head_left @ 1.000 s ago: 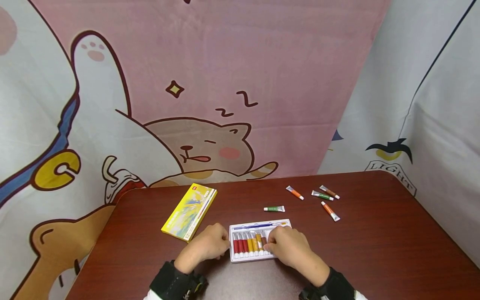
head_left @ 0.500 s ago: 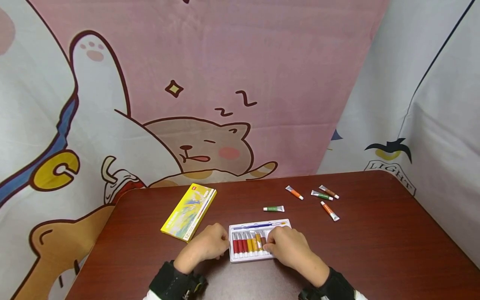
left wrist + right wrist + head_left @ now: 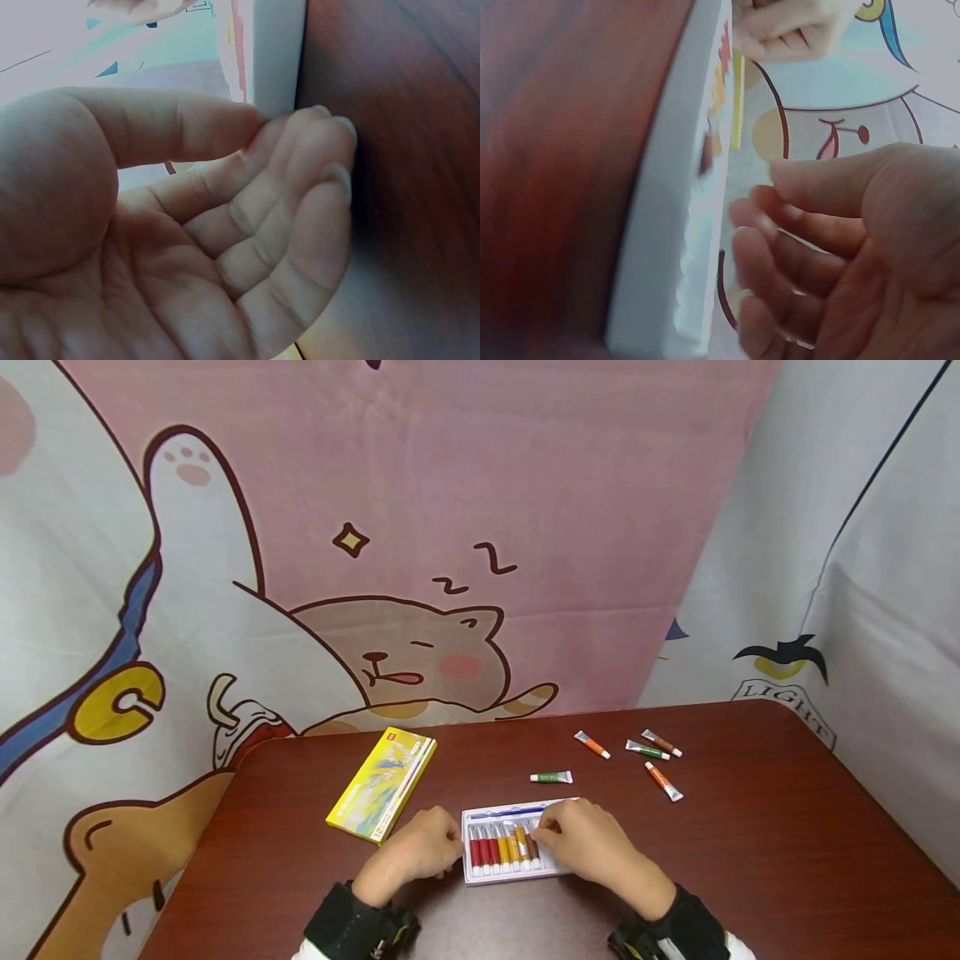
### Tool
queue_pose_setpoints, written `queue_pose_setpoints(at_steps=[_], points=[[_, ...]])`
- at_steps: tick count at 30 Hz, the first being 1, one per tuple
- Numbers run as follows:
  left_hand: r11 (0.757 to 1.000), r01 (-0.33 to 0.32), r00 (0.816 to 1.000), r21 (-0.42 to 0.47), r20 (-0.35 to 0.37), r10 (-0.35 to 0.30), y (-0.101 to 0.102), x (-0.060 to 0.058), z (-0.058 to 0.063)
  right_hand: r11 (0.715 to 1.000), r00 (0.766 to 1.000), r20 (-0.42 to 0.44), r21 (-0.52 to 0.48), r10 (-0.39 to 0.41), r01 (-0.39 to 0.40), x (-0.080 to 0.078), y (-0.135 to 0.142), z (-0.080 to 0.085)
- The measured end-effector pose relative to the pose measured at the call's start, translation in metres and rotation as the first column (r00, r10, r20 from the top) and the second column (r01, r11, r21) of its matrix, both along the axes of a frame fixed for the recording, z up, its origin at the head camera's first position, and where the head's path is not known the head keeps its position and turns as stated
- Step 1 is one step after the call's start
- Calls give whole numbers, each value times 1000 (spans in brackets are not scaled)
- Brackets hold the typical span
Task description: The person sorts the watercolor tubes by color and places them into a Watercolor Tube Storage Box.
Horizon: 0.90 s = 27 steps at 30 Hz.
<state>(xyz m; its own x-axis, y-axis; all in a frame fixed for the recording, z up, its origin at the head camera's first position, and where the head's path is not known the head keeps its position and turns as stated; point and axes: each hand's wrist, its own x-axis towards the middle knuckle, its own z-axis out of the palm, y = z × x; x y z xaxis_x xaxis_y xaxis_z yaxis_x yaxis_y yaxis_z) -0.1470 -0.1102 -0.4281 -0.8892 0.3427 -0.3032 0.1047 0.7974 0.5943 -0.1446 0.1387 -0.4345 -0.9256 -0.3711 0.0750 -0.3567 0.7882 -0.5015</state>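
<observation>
A white plastic tray (image 3: 517,877) lies on the table in the head view, with a row of red, yellow, ochre and brown paint tubes (image 3: 504,849) in it. Along its far side lies a blue-handled paintbrush (image 3: 506,812). My left hand (image 3: 426,843) pinches the tray's left end between thumb and fingers; the left wrist view shows the fingertips at the white wall (image 3: 277,56). Over the tray's right part hovers my right hand (image 3: 588,843), hiding what lies below. In the right wrist view its fingers (image 3: 757,262) are loosely bent, with nothing between them and the thumb.
A yellow box (image 3: 382,785) lies left of the tray. Behind the tray is a green tube (image 3: 551,777). Farther right lie orange tubes (image 3: 663,782) (image 3: 592,745), another green tube (image 3: 647,750) and a brown tube (image 3: 662,743). A printed cloth (image 3: 585,527) hangs behind the table.
My right hand has come away from the brown tube in the tray, lifting a little and shifting right, so more of that tube shows. My left hand stays at the tray's end.
</observation>
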Motion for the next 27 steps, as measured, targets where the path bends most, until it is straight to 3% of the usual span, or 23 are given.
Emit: queue_pose_setpoints(at_steps=[6,12,19,27], points=[[1000,-10,1000,-1,5,10,0,1,-1,999,984,-173,-18,-43,40,-18,20,12],[1000,-5,1000,0,-1,5,0,1,0,998,944,-325,11,-59,66,-47,61,16],[1000,-24,1000,-6,12,24,1,2,1,975,943,-320,162,-97,155,-82,118,8],[1000,-24,1000,1,20,24,1,2,1,944,952,-276,257,-132,205,-105,172,-6]])
